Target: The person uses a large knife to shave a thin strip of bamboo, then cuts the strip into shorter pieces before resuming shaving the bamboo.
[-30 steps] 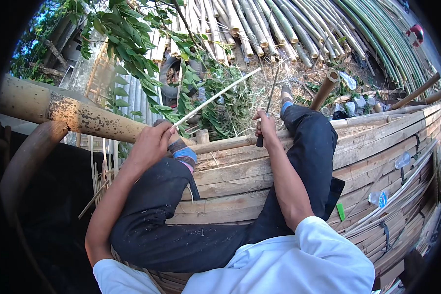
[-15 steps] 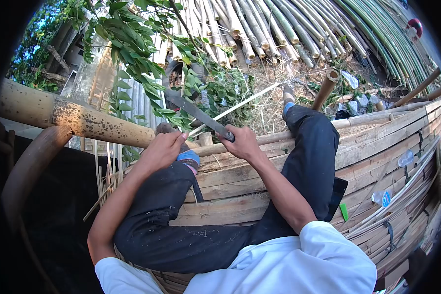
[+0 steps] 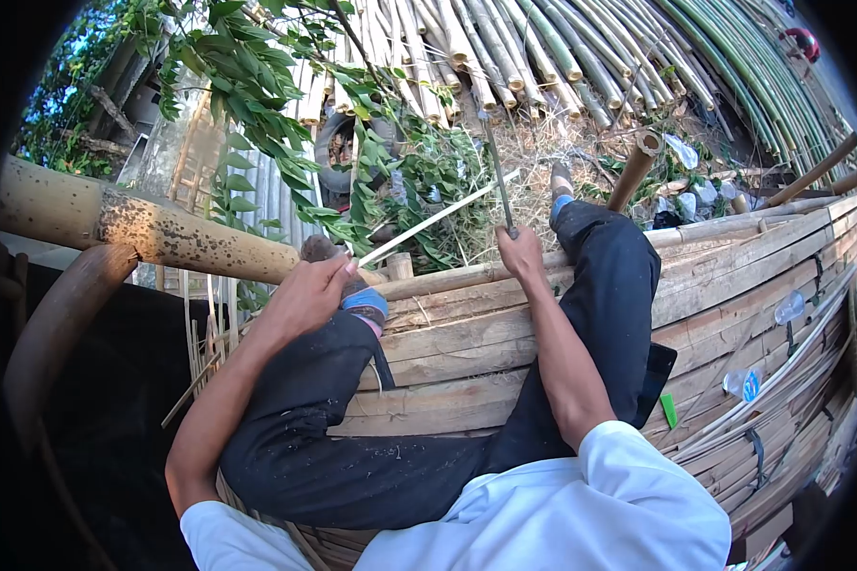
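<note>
My left hand [image 3: 307,293] is closed on the near end of a thin, pale bamboo strip [image 3: 438,220], close to my bent left leg and foot. From there the strip slants up and to the right over the leaves and dry grass. In my right hand [image 3: 521,255] is the dark handle of a machete [image 3: 497,176]. Its long blade points away from me, edge-on to my view, and overlaps the far end of the strip. My right forearm passes over my stretched right leg.
I sit on stacked wooden planks [image 3: 448,343]. A thick bamboo pole [image 3: 200,238] crosses at the left, near leafy branches [image 3: 257,86]. Several bamboo poles [image 3: 514,57] lie ahead. A phone [image 3: 655,385] and plastic cups [image 3: 741,383] are at the right.
My right hand has moved right and forward, swinging the machete from pointing left across the strip to pointing away from me. My left hand has shifted slightly, still gripping the strip.
</note>
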A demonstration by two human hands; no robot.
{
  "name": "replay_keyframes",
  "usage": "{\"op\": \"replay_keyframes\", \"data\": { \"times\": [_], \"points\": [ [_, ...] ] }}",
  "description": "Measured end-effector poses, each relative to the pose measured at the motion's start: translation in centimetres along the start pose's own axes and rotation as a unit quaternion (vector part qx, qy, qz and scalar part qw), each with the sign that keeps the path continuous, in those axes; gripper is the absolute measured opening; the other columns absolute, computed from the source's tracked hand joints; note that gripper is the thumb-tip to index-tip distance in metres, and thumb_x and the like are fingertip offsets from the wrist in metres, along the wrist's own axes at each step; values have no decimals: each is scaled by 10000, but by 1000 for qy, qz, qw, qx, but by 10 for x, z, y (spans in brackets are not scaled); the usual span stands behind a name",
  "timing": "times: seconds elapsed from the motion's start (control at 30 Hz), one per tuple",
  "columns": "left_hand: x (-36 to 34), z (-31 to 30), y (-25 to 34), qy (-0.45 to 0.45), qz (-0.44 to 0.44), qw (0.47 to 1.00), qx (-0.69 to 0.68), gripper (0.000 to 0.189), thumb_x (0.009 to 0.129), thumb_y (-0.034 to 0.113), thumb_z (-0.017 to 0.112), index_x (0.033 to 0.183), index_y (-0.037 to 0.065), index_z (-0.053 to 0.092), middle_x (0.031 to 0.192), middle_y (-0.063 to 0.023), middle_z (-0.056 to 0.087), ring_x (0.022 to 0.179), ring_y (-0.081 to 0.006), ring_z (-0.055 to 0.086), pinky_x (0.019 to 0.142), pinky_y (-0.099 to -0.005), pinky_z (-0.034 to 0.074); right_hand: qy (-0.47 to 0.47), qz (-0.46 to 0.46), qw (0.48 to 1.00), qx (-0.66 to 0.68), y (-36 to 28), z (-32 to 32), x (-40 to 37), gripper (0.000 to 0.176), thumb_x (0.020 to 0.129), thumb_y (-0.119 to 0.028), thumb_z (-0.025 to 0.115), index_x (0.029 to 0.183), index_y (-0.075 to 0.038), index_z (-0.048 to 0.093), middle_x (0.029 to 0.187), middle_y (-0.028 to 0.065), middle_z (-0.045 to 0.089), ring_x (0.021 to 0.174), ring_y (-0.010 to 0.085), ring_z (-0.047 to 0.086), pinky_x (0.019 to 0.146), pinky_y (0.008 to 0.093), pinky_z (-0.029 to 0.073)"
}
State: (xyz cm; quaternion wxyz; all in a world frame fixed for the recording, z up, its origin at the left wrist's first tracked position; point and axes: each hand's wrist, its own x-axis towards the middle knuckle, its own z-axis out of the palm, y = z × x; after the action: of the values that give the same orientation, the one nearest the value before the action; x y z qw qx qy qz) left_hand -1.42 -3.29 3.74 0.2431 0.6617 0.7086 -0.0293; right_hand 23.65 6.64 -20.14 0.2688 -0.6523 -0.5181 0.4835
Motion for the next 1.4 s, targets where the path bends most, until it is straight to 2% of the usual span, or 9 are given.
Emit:
{"op": "replay_keyframes", "data": {
  "times": [0.3,0.53,0.8,0.87,0.93,1.07,1.1,1.27,1.4],
  "points": [
    [5,10,-6,13,34,999,-4,369,976,307,437,894,-18,593,726,-275,584,733,-485,545,657,-524,414,-110,-160,981,-15,-68,16,-59,473,837,-412,559,674,31,596,598,221,565,610,367,581,621,454,437],
    [-5,-4,0,-4,19,1000,-10,381,980,311,425,883,-15,596,689,-270,573,691,-474,545,645,-532,399,-65,-73,995,-12,-21,-2,-14,500,844,-410,563,604,28,586,512,163,517,520,266,559,564,437,422],
    [-2,1,-1,-6,30,1000,-6,383,983,313,408,914,-18,589,695,-272,571,703,-479,541,652,-540,391,-79,-185,977,-64,-59,3,-48,331,819,-338,567,716,-35,651,612,225,576,627,421,577,612,467,458],
    [0,1,-1,-8,20,1000,7,376,983,314,406,930,-10,587,708,-276,572,723,-482,542,664,-543,392,-48,-219,973,-61,-26,17,-25,445,818,-366,561,605,25,549,489,167,458,463,264,469,515,401,385],
    [-5,1,-7,-4,26,1000,-1,406,986,335,408,876,-29,552,660,-248,525,643,-419,492,618,-483,383,-17,-44,995,83,-3,12,-5,477,822,-375,565,568,27,536,460,127,454,453,225,468,507,400,379],
    [-8,8,-21,14,36,999,-28,449,989,359,407,844,-46,535,605,-219,477,560,-357,437,575,-418,384,-38,-105,994,8,-28,7,-18,528,849,-401,557,552,33,512,461,100,446,463,200,447,502,397,365],
    [-7,7,-20,13,35,999,-29,449,989,359,407,844,-46,535,605,-219,477,560,-357,437,575,-418,384,-65,-125,990,-14,-37,9,-27,450,829,-370,558,623,29,560,529,189,515,519,343,520,566,435,412],
    [-4,3,-9,-5,39,999,-17,443,991,357,405,872,-40,561,617,-224,498,557,-362,457,576,-429,389,-84,-188,978,-24,-42,13,-37,455,818,-387,569,642,33,570,549,216,516,549,379,529,572,437,413],
    [-5,5,-16,-6,49,999,-14,438,993,352,403,876,-41,556,600,-214,480,544,-346,442,573,-424,389,-58,-48,997,35,3,9,2,518,822,-428,560,612,45,577,559,221,550,573,372,561,594,452,422]
  ]
}}
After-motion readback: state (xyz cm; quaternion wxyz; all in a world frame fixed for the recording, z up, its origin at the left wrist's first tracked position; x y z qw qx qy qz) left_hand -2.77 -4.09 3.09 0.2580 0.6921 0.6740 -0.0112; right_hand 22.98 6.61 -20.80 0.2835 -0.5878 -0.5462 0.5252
